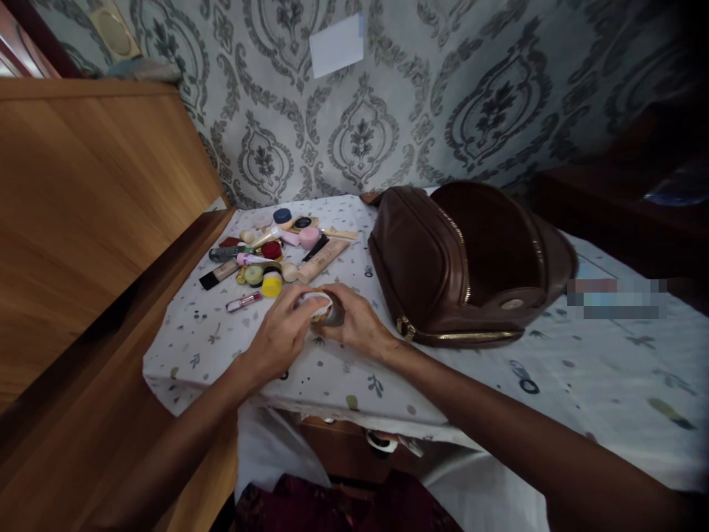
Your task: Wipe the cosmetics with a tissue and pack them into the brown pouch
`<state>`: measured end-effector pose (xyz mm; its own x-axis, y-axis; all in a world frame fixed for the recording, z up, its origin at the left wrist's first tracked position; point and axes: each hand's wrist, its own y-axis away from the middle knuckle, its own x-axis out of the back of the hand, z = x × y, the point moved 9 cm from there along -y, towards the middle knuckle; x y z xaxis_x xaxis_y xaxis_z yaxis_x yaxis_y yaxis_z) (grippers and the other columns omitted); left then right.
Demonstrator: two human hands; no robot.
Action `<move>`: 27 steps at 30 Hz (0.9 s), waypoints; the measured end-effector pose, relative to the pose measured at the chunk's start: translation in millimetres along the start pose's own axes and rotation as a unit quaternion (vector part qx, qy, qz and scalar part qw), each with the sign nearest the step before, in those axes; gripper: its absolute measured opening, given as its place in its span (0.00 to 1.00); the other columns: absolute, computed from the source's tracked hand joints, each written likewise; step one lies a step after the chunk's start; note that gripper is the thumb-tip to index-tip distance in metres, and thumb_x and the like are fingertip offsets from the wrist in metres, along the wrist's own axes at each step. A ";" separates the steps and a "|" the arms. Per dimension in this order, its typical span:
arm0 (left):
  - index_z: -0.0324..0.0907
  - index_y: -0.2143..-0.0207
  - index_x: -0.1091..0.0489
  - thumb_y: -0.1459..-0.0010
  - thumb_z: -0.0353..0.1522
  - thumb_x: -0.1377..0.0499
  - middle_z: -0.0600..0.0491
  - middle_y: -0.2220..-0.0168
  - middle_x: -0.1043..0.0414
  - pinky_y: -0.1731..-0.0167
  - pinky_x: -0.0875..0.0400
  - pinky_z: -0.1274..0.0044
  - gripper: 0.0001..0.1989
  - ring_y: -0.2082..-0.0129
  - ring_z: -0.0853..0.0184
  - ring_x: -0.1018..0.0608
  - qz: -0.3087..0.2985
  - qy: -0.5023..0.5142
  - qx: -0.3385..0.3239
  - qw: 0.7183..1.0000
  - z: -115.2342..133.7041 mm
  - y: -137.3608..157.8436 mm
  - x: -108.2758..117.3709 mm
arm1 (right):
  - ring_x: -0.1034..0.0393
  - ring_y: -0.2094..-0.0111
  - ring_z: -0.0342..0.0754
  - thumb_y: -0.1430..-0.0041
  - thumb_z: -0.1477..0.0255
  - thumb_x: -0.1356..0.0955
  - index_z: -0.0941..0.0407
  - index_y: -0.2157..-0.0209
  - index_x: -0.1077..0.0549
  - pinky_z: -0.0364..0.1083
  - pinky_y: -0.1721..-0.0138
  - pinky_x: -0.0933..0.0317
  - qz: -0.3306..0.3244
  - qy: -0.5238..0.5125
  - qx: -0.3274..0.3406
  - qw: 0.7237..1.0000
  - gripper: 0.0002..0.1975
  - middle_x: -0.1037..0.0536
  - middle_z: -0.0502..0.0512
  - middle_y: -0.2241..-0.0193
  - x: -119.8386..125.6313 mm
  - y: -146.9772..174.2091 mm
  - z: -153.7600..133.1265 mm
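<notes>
Between both hands is a small round jar with a white top [322,304]; the fingers cover much of it. My left hand [283,323] is closed on its left side, thumb across the white top. Curled round the right side of the same jar is my right hand [359,322]. Just beyond them lies a cluster of cosmetics: a yellow-lidded pot [271,285], a beige tube [322,260], a pink-lidded jar [309,237], a lip gloss tube [244,301] and several other small items.
A brown leather bag [424,255] stands unzipped at the right, its flap raised. A patterned white cloth [354,377] covers the table. Wooden furniture [100,170] rises along the left. The wallpapered wall [362,133] closes off the back.
</notes>
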<state>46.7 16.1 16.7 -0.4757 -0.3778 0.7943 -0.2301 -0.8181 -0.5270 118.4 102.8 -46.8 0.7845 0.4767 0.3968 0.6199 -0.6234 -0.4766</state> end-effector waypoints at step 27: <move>0.44 0.49 0.29 0.34 0.24 0.52 0.45 0.51 0.34 0.52 0.30 0.72 0.18 0.50 0.63 0.29 0.063 -0.032 -0.047 0.996 5.4 17.3 -1.1 | 0.30 0.57 0.51 0.60 0.61 0.24 0.54 0.59 0.31 0.49 0.53 0.37 0.034 -0.190 -0.116 0.974 0.26 0.24 0.51 0.62 7.6 -4.7 19.9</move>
<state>47.9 0.0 8.3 -0.4523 -0.5047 0.7353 -0.2521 -0.7185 -0.6482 121.9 121.7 -57.2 0.8019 0.5968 0.0295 0.5793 -0.7644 -0.2831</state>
